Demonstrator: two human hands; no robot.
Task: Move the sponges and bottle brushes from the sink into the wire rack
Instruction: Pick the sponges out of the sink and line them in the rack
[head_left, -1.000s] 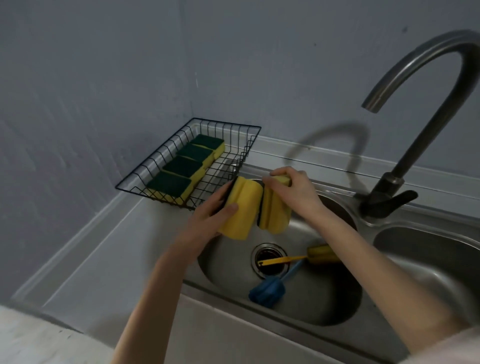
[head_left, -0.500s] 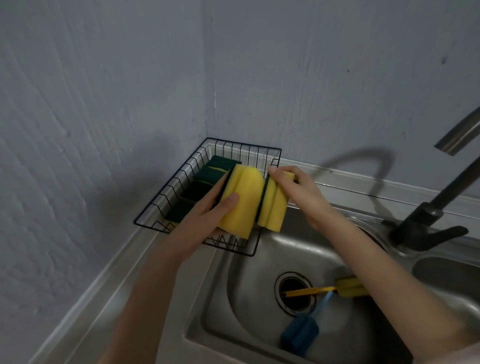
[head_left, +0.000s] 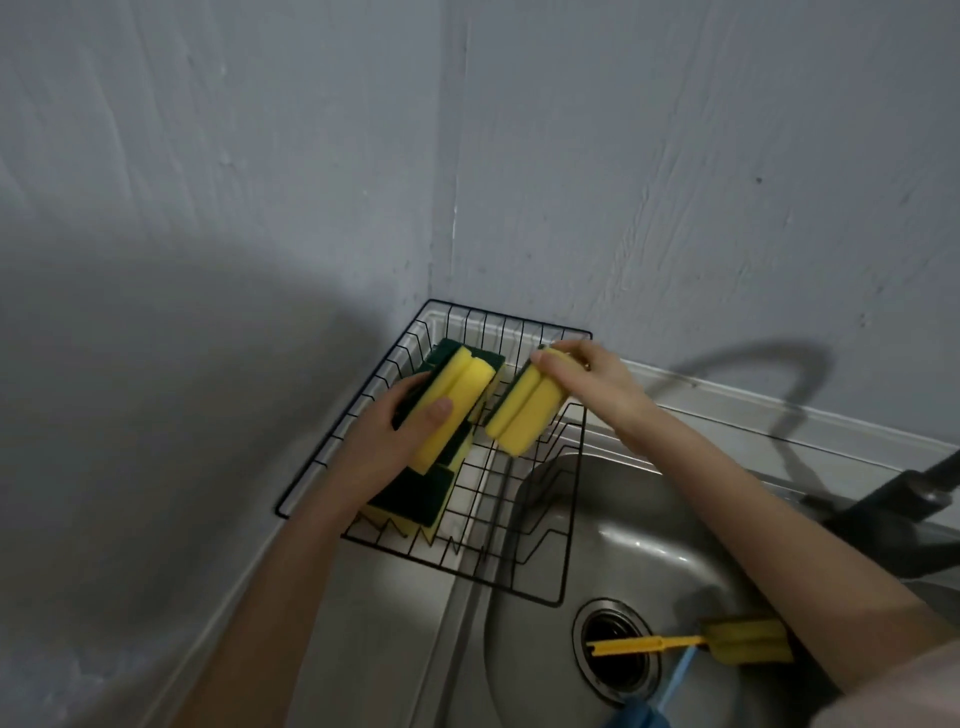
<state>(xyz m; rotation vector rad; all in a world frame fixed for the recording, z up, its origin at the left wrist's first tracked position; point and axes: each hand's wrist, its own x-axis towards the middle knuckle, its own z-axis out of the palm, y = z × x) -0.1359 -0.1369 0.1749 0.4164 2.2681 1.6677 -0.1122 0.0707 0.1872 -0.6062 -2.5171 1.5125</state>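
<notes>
My left hand (head_left: 387, 434) grips a yellow sponge (head_left: 457, 397) with a green back, held over the row of sponges (head_left: 415, 496) lying in the black wire rack (head_left: 569, 519). A second yellow sponge (head_left: 527, 415) is in my right hand (head_left: 587, 382), tilted above the rack's right half. Both sponges hang over the rack, apart from each other. In the sink (head_left: 649, 551) lie a yellow bottle brush (head_left: 743, 642) across the drain and a blue bottle brush (head_left: 670, 686), partly cut off at the bottom edge.
The rack sits in the corner where two grey walls meet, on the steel counter (head_left: 374, 623) left of the basin. A dark tap base (head_left: 904, 519) stands at the right behind my right forearm. The drain (head_left: 615, 654) is open.
Both hands have carried their sponges left and away from the basin to above the rack, and the two sponges have spread apart. The view has swung toward the corner.
</notes>
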